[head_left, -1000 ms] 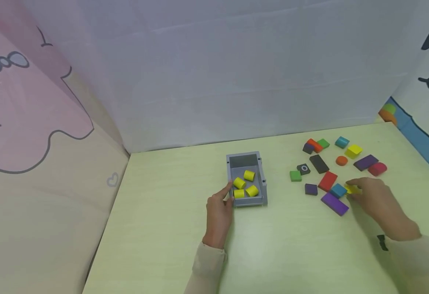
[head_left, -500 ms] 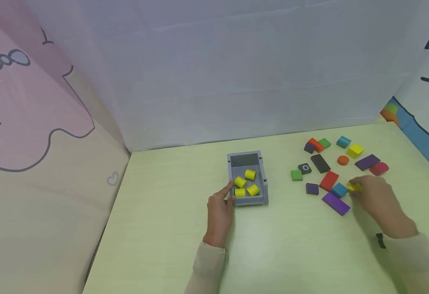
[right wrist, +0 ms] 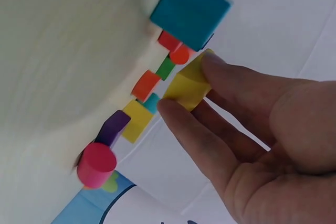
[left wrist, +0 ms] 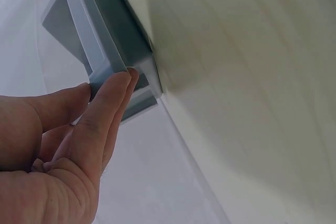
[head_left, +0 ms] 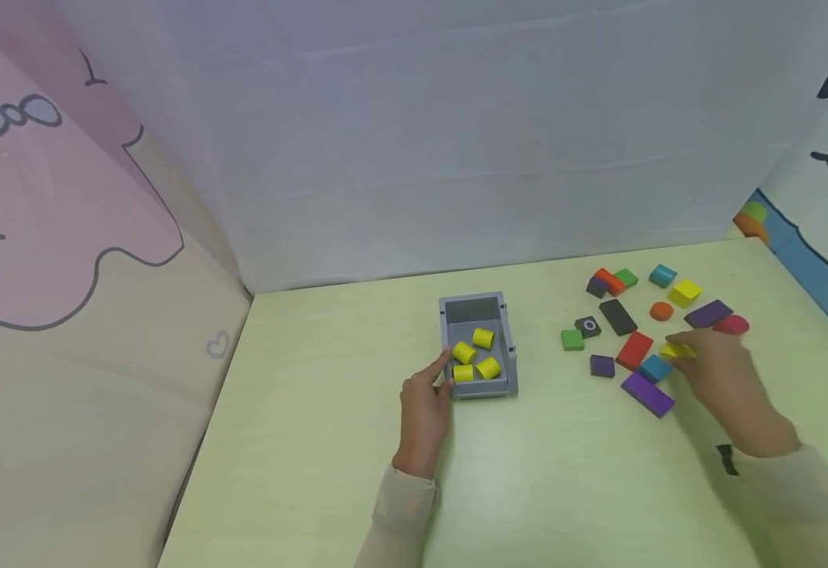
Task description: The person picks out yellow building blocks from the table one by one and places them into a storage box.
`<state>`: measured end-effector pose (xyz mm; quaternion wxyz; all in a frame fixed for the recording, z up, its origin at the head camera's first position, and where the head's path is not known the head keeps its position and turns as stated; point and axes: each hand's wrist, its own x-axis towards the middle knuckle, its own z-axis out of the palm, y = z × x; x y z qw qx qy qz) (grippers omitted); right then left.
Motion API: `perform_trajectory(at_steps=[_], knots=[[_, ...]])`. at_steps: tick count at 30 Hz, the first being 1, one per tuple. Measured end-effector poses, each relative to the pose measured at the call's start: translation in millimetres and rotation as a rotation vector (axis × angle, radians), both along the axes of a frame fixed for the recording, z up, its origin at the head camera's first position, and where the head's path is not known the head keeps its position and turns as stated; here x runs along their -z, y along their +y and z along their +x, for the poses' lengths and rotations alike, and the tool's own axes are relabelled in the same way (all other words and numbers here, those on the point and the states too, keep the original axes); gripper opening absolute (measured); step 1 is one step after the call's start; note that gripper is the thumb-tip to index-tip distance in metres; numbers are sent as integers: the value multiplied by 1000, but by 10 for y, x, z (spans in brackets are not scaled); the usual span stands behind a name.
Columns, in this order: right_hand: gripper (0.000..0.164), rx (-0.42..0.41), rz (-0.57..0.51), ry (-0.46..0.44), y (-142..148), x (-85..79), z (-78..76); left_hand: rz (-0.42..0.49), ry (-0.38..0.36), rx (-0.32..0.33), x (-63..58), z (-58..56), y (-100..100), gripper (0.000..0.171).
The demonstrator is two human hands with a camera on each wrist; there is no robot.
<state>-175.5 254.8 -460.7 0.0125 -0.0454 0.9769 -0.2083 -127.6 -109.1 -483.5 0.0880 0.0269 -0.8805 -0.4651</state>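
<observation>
In the head view my left hand (head_left: 424, 414) holds the near left side of a small grey plastic box (head_left: 512, 355). The left wrist view shows the thumb and fingertips pinching the wall of that box (left wrist: 102, 35). Several yellow cylinders (head_left: 483, 338) lie inside it. On the right, my right hand (head_left: 722, 386) pinches a yellow block (head_left: 676, 351) between thumb and fingers. In the right wrist view this yellow block (right wrist: 186, 85) has flat faces and appears above the tabletop. A blue block (head_left: 654, 368) lies just left of the right hand, beside a red block (head_left: 635, 350).
Several loose blocks are scattered around the right hand, among them a long purple block (head_left: 647, 394), a black block (head_left: 618, 317), a yellow cube (head_left: 685, 293) and a red-pink cylinder (head_left: 733, 324). A white curtain (head_left: 400, 158) hangs behind the table (head_left: 300, 442).
My right hand has raised the yellow block slightly and shifted it away from the blue block, toward the far side. The left hand and the box stay where they were.
</observation>
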Motion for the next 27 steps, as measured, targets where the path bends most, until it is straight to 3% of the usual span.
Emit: perform_trajectory(at_steps=[8,18,27], knots=[[38,-30,-39,45,-264,-64,-51,-9,-11,-14,25,-9,-5,53],[30,-188,-147,152,-727,-182,-172,-5,0,-16,14,-2,0,50],[34,-221,-158,98,-1155,-260,-295,1,5,-17,2,-6,11,49]])
